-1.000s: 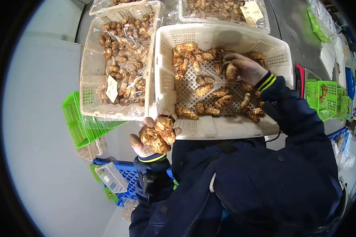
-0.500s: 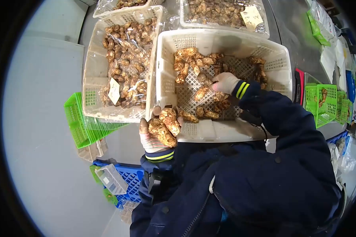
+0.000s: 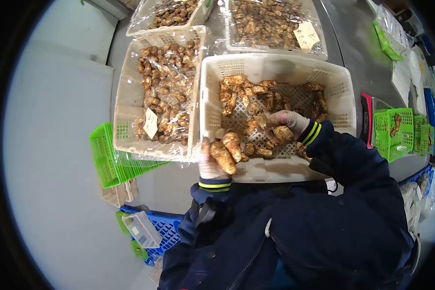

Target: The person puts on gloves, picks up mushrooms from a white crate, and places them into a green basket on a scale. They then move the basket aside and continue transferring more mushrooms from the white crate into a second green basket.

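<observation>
My gloved left hand (image 3: 210,166) is wrapped round two brown knobbly roots (image 3: 222,157) at the near left corner of a white perforated crate (image 3: 275,173). Inside the crate, my gloved right hand (image 3: 289,121) has its fingers round a root (image 3: 259,120); another root (image 3: 283,134) lies just under the palm. More roots lie on the crate's latticed floor, in a cluster (image 3: 234,92) at the far left and a smaller group (image 3: 319,101) at the right. Part of the right fingers is hidden among the roots.
Left of the crate stands a white crate (image 3: 123,111) of roots under clear film, with a paper label. Two more filled crates (image 3: 275,50) (image 3: 147,24) are behind. Green baskets (image 3: 101,157) (image 3: 393,133) stand at both sides. A blue crate (image 3: 166,229) sits low at the left.
The view has shifted, so the crates appear lower and further right. My left hand with its two roots has come closer to the crate. My right hand has closed round a root inside it.
</observation>
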### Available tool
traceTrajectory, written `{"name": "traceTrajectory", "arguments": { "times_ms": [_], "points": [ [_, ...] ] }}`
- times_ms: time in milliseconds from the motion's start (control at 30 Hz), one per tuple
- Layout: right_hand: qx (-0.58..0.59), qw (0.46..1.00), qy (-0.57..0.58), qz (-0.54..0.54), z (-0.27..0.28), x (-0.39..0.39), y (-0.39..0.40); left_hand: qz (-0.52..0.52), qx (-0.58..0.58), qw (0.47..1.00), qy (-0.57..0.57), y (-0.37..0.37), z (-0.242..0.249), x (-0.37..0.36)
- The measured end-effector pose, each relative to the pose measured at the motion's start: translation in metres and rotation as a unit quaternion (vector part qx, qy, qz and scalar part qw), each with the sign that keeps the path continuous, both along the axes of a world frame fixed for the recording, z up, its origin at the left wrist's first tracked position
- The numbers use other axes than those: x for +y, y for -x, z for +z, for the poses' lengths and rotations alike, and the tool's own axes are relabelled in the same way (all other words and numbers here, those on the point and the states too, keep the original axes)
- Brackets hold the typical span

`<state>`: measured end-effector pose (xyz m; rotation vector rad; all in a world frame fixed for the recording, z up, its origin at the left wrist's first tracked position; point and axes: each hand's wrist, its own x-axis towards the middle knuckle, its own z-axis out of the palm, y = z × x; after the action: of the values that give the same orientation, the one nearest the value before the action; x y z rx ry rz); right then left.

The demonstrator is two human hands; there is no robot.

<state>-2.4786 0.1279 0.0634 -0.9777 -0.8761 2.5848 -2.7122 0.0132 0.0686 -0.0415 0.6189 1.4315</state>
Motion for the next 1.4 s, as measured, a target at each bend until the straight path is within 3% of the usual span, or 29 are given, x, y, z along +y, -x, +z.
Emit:
{"name": "traceTrajectory", "arguments": {
  "times_ms": [33, 100, 133, 167, 233, 267, 300, 367, 400, 533, 567, 633, 767, 800, 833, 900, 933, 967, 1067, 1100, 1167, 1233, 1267, 1400],
  "points": [
    [0.008, 0.999, -0.035, 0.023, 0.003, 0.001, 0.001, -0.02, 0.066, 0.998, -0.005, -0.005, -0.006, 0.005],
    [-0.041, 0.989, -0.14, 0.015, -0.003, -0.003, 0.009, -0.023, 0.048, 0.998, 0.044, -0.018, -0.011, 0.011],
    [-0.092, 0.937, -0.334, 0.039, 0.001, -0.005, 0.014, -0.08, 0.154, 0.985, 0.01, -0.021, -0.001, 0.013],
    [-0.213, 0.913, -0.33, 0.112, 0.022, -0.003, 0.022, -0.087, 0.161, 0.983, 0.015, -0.022, 0.003, 0.014],
    [-0.361, 0.814, -0.427, 0.154, 0.062, -0.011, 0.047, -0.031, 0.142, 0.989, 0.009, -0.02, -0.002, 0.016],
    [-0.367, 0.777, -0.487, 0.156, 0.064, -0.014, 0.051, -0.028, 0.242, 0.968, 0.056, -0.018, -0.013, 0.011],
    [-0.364, 0.777, -0.489, 0.158, 0.068, -0.019, 0.057, -0.025, 0.243, 0.968, 0.057, -0.016, -0.014, 0.011],
    [-0.406, 0.648, -0.625, 0.154, 0.079, -0.028, 0.07, -0.021, 0.026, 0.994, 0.105, -0.01, -0.002, 0.016],
    [-0.407, 0.636, -0.628, 0.188, 0.083, -0.03, 0.076, -0.026, -0.014, 0.999, 0.014, -0.012, 0.019, 0.024],
    [-0.366, 0.663, -0.64, 0.126, 0.095, -0.042, 0.078, 0.047, -0.06, 0.993, 0.093, -0.006, 0.027, 0.021],
    [-0.367, 0.663, -0.64, 0.125, 0.099, -0.042, 0.076, 0.048, -0.095, 0.994, 0.03, -0.005, 0.026, 0.02],
    [-0.345, 0.73, -0.585, 0.082, 0.108, -0.041, 0.071, 0.048, -0.162, 0.981, -0.094, -0.003, 0.028, 0.019],
    [-0.314, 0.755, -0.575, -0.025, 0.089, -0.035, 0.054, 0.042, -0.167, 0.981, -0.087, 0.002, 0.034, 0.018],
    [-0.329, 0.804, -0.495, -0.015, 0.09, -0.035, 0.049, 0.045, -0.163, 0.982, -0.09, 0.002, 0.032, 0.017],
    [-0.292, 0.807, -0.512, -0.04, 0.069, -0.033, 0.041, 0.038, -0.113, 0.989, -0.082, 0.002, 0.026, 0.012],
    [-0.305, 0.907, -0.288, -0.046, 0.088, -0.032, 0.047, 0.036, -0.007, 0.997, -0.062, 0.013, 0.02, -0.001],
    [-0.31, 0.9, -0.303, -0.04, 0.081, -0.032, 0.048, -0.005, -0.053, 0.985, -0.162, 0.023, 0.024, -0.007],
    [-0.328, 0.899, -0.288, -0.016, 0.077, -0.03, 0.048, -0.013, -0.024, 0.984, -0.176, 0.03, 0.029, -0.016],
    [-0.291, 0.902, -0.318, 0.015, 0.073, -0.03, 0.06, 0.063, 0.045, 0.995, -0.066, 0.083, 0.002, -0.06],
    [-0.265, 0.891, -0.367, 0.034, 0.066, -0.029, 0.066, 0.042, 0.061, 0.983, -0.168, 0.114, -0.022, -0.072],
    [-0.235, 0.877, -0.414, 0.055, 0.065, -0.027, 0.082, 0.158, 0.045, 0.986, -0.029, 0.136, -0.008, -0.085],
    [-0.27, 0.763, -0.563, 0.167, 0.079, -0.023, 0.109, 0.172, 0.084, 0.981, 0.036, 0.151, 0.001, -0.091],
    [-0.232, 0.765, -0.585, 0.135, 0.085, -0.026, 0.122, 0.095, 0.121, 0.988, -0.002, 0.163, -0.01, -0.092],
    [-0.22, 0.779, -0.557, 0.186, 0.091, -0.026, 0.151, 0.088, 0.138, 0.984, 0.072, 0.159, 0.002, -0.086]
  ]
}}
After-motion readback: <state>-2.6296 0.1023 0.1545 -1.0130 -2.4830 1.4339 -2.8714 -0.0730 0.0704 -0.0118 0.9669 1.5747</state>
